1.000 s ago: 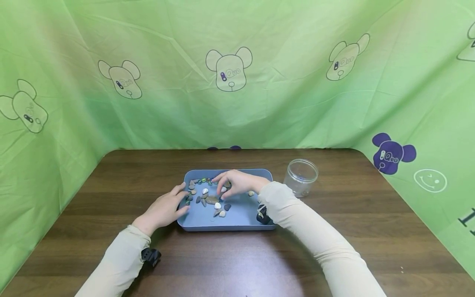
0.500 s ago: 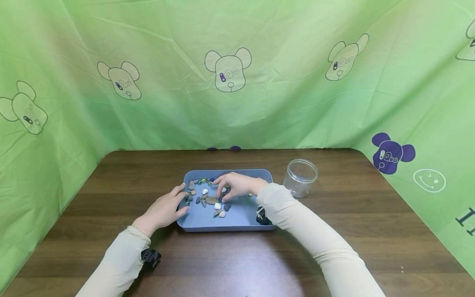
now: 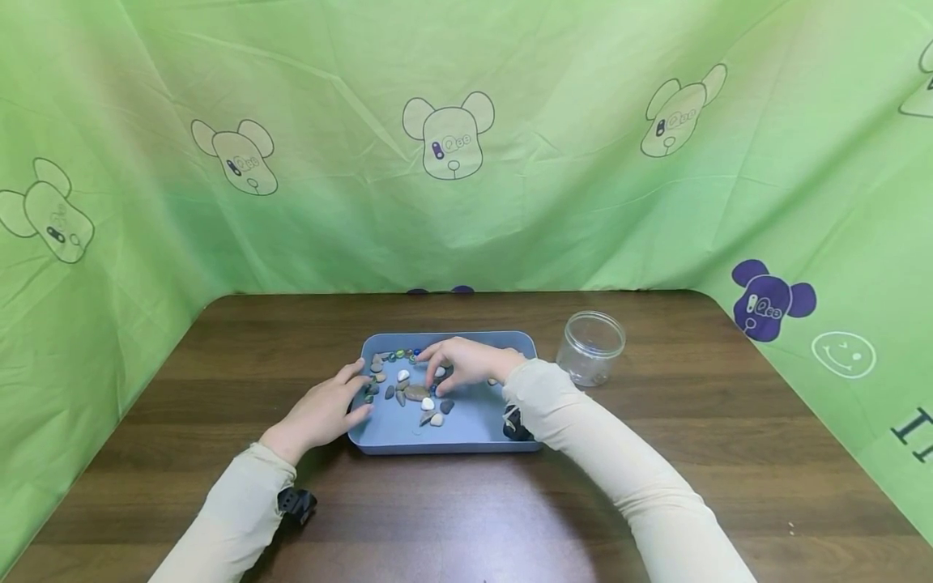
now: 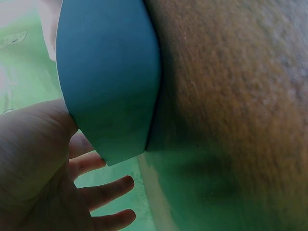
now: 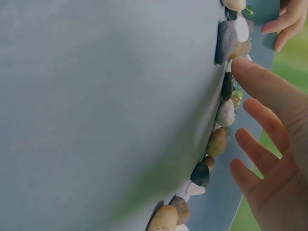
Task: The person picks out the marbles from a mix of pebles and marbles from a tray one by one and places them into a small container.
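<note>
A shallow blue tray (image 3: 452, 448) holds pebbles and glass marbles. My right hand (image 3: 468, 362) reaches down over its middle, fingers apart and nothing between them. Its thumb hangs beside a small blue marble (image 3: 433, 391), close to a flat brown pebble (image 3: 416, 393) and a white pebble (image 3: 428, 404). In the right wrist view, the thumb (image 5: 255, 79) overlaps the line of stones. My left hand (image 3: 321, 411) lies across the tray's left rim with spread fingers reaching inside, near dark pebbles. Seen from the left wrist, that hand (image 4: 43, 163) is against the outer tray wall (image 4: 110, 82).
A clear, lidless jar (image 3: 593, 350) stands right of the tray on the brown wooden table (image 3: 452, 518). Several coloured marbles (image 3: 400, 355) line the tray's back edge. A green printed cloth (image 3: 452, 235) hangs behind and at both sides.
My right hand has shifted very slightly, and the blue marble by its thumb and the marbles along the back edge show more plainly. The left hand stays in place.
</note>
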Demonstrator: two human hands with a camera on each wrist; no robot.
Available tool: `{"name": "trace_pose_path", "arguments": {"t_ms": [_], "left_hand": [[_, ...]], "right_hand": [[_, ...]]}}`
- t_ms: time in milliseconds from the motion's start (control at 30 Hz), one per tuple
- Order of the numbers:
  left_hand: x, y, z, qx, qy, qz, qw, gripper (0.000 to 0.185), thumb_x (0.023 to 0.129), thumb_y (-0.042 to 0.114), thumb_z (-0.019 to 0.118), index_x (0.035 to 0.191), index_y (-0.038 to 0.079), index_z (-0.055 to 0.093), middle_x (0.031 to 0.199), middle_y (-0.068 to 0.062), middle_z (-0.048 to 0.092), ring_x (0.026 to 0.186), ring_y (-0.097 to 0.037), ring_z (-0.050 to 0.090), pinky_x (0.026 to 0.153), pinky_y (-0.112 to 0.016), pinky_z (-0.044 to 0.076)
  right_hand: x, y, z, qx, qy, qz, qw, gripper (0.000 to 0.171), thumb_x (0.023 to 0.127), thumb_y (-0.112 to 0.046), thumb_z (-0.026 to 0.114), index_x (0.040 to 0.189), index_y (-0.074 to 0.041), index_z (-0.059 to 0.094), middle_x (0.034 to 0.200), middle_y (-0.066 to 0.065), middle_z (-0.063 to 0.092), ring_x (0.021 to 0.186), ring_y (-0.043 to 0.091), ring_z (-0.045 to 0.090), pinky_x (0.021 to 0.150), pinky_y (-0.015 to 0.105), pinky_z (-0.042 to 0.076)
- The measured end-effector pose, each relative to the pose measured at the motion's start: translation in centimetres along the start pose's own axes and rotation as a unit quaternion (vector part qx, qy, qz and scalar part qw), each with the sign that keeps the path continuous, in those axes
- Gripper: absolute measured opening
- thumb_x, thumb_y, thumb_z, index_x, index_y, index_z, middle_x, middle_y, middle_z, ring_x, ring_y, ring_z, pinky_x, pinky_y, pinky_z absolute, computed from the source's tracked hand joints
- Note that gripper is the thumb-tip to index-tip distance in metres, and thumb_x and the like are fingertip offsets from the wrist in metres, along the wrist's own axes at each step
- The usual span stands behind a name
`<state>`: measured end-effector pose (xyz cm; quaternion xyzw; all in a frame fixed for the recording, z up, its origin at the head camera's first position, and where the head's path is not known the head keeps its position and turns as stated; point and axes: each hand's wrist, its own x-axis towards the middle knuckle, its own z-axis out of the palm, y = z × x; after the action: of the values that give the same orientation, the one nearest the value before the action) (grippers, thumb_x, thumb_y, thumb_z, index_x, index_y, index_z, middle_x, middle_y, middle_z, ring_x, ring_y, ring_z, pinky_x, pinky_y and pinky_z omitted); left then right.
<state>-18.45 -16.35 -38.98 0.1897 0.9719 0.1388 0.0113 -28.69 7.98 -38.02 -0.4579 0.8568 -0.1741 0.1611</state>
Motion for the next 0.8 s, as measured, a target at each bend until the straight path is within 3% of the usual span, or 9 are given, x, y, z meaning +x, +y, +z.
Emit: {"name": "trace_pose_path", "arguments": {"t_ms": [467, 800], "left_hand": [[0.0, -0.1, -0.1, 0.002, -0.001, 0.007, 1.0, 0.048, 0.09, 0.028, 0.058, 0.126, -0.004, 0.054, 0.147, -0.022, 0.035, 0.12, -0.04, 0.052, 0.098, -0.05, 0.044], [0.0, -0.1, -0.2, 0.005, -0.005, 0.007, 1.0, 0.046, 0.091, 0.027, 0.058, 0.126, -0.003, 0.054, 0.146, -0.023, 0.036, 0.12, -0.041, 0.052, 0.097, -0.051, 0.044]], "right_hand": [[-0.5, -0.6, -1.2, -0.001, 0.02, -0.018, 1.0, 0.014, 0.079, -0.015, 0.072, 0.093, -0.013, 0.074, 0.142, 0.01, 0.048, 0.135, 0.029, 0.04, 0.113, 0.043, 0.031], [-1.2, -0.8, -2.3, 0.016, 0.044, -0.006, 0.999, 0.011, 0.08, -0.015, 0.072, 0.091, -0.015, 0.073, 0.144, 0.008, 0.045, 0.143, 0.031, 0.025, 0.117, 0.047, 0.02]]}}
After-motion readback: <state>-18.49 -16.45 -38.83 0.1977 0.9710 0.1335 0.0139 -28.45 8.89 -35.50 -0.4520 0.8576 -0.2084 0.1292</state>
